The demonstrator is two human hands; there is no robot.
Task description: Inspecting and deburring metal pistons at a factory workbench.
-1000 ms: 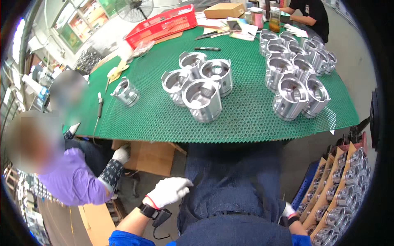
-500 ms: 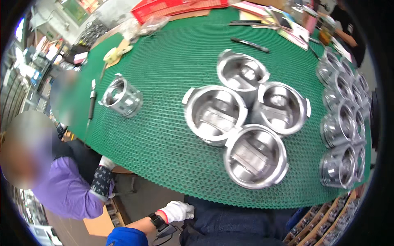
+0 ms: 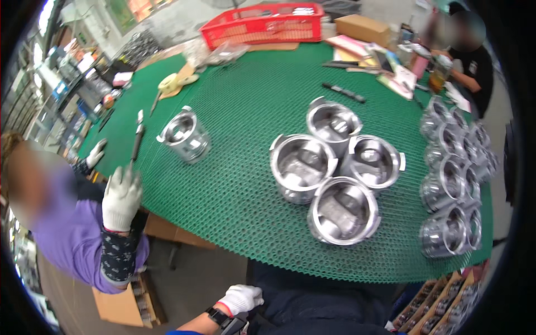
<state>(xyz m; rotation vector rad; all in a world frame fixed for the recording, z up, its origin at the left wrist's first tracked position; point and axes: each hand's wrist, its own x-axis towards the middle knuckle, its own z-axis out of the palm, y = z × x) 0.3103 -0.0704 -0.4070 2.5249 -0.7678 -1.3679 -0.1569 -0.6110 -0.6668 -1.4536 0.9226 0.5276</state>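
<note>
My left hand [image 3: 242,298], in a white knitted glove, rests on my dark-trousered lap below the table edge. Its fingers are curled in, and nothing shows in them. At the lower edge, right of my lap, a small white patch [image 3: 389,326] looks like part of my right glove; its fingers are hidden. On the green mat [image 3: 234,206] before me, metal pistons stand in a cluster, hollow ends up: a rear one [image 3: 334,123], a left one [image 3: 303,167], a right one [image 3: 373,162] and a front one [image 3: 343,211]. Neither hand touches them.
Another piston [image 3: 190,137] stands apart at the left. Several more pistons [image 3: 444,231] line the right edge. A co-worker's gloved hand [image 3: 121,201] is over the left edge near a thin tool [image 3: 137,139]. A marker [image 3: 343,92] and a red crate [image 3: 262,28] are farther back.
The co-worker at left has raised a gloved hand to the table edge. The view has tilted up, showing more of the red crate. My left hand stays on my lap.
</note>
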